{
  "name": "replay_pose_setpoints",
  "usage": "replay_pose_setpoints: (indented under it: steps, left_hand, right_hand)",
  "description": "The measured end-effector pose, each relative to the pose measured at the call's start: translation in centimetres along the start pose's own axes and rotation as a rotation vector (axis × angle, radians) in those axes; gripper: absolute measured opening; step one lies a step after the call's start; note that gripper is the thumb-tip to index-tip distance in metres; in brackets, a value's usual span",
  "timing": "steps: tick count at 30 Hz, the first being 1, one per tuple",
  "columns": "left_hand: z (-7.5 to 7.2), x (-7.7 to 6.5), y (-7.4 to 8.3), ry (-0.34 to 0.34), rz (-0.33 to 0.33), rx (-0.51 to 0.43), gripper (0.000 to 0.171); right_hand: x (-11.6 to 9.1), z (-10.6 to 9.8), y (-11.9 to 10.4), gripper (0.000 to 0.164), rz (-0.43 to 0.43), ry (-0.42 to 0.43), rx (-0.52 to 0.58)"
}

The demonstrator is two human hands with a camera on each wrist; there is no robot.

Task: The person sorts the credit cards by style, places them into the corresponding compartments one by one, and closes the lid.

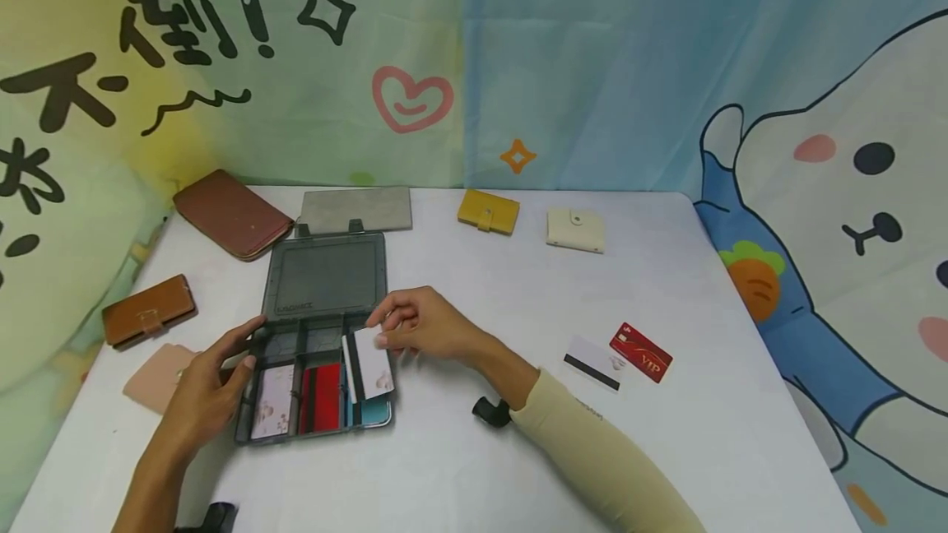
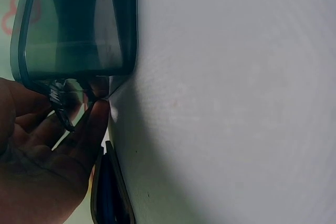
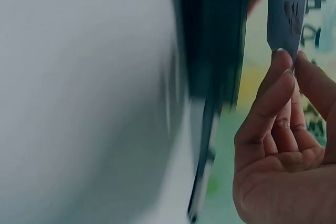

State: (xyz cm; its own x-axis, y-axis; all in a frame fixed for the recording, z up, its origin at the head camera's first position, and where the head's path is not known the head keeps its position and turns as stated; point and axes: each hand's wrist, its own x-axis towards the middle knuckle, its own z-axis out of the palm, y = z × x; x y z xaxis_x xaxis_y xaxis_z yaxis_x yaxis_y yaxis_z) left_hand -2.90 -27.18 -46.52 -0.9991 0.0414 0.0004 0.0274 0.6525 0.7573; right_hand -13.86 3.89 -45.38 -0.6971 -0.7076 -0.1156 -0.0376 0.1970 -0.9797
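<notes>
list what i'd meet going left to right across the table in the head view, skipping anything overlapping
tan wallet → open grey card case → yellow wallet → cream wallet → red VIP card

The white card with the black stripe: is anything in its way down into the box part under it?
Nothing visible blocks the way: the right hand holds the white card above the box, whose lid is folded back. A blue card lies below, in that part.

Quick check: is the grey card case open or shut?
The case is open: its lid is folded back on the far side, and a red card shows inside.
</notes>
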Motion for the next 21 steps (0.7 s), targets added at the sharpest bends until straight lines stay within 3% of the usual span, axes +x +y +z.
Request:
replay_pose_setpoints:
  steps: [6, 12, 18, 21]
  left_hand:
    - [0.0, 0.0, 0.0, -0.006, -0.024, 0.004, 0.056]
    - [-0.2, 0.0, 0.0, -0.007, -0.009, -0.015, 0.055]
    - [-0.2, 0.0, -0.1, -0.02, 0.0, -0.033, 0.054]
    - [-0.2, -0.1, -0.1, -0.024, -0.01, -0.031, 0.054]
  right_hand:
    - [2.1, 4.8, -1.7, 0.019, -0.039, -0.016, -0.046]
    - [3.6, 8.5, -2.7, 0.016, -0.018, 0.073, -0.194]
    - [4.4, 10.0, -2.9, 0.018, -0.02, 0.098, -0.506]
    - [4.4, 9.8, -2.8, 0.022, -0.063, 0.083, -0.574]
